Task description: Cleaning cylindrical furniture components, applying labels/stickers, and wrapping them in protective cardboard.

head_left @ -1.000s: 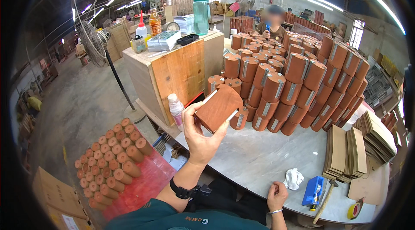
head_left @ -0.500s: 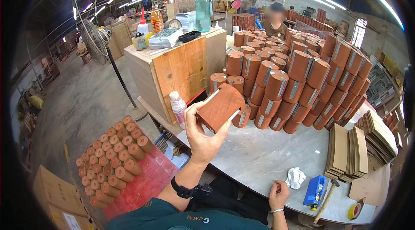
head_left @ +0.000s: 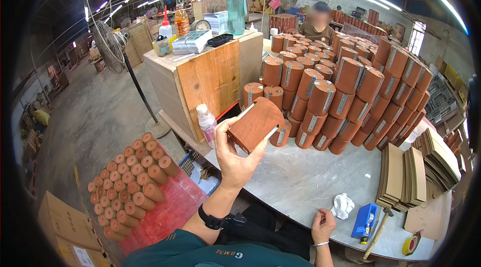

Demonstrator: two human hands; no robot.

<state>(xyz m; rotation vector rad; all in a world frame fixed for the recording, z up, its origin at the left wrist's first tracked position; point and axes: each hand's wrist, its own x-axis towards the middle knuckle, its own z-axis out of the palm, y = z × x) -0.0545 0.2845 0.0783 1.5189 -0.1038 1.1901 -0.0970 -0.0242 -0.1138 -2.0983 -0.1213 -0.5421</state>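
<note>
Left hand point(head_left: 238, 164), fingers parted around a reddish-brown cylinder point(head_left: 257, 122), gripping it tilted, raised before the stacked cylinders point(head_left: 319, 97). Right hand point(head_left: 323, 226) (near a crumpled white cloth point(head_left: 342, 207)): fingers loosely curled; whether they grip anything cannot be told.

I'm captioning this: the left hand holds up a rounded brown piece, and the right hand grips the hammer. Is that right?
Not quite: the head view shows the hammer lying on the table, apart from the right hand. The left hand does hold up a rounded brown piece.
</note>
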